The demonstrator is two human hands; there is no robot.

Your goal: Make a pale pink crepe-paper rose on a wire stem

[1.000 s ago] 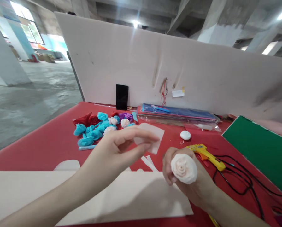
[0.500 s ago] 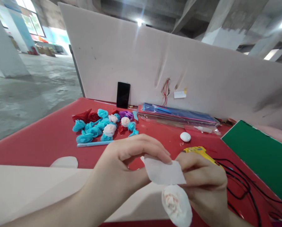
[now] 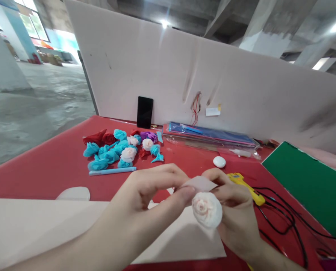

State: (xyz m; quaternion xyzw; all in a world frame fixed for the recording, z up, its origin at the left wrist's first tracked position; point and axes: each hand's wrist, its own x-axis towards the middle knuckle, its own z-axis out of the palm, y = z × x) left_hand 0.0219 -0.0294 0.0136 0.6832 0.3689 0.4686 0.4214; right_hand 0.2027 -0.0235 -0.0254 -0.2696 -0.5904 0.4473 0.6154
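Observation:
My left hand pinches a small white paper petal between thumb and fingers. Just below the petal is a pale pink-white paper rose, its rolled centre turned toward me. My right hand is closed behind the rose and holds it from the right; its fingers also meet the petal's right end. The petal lies against the upper edge of the rose. The rose's underside is hidden by my right hand.
A large white sheet lies beneath my hands. Blue, red, purple and pale paper flowers sit left, beside a light-blue pen. A yellow glue gun with black cable, a white oval object and a green board are right.
The rose has risen and turned its centre more toward me. The petal, held out above it before, now rests against its top edge, and my left thumb has come forward over it.

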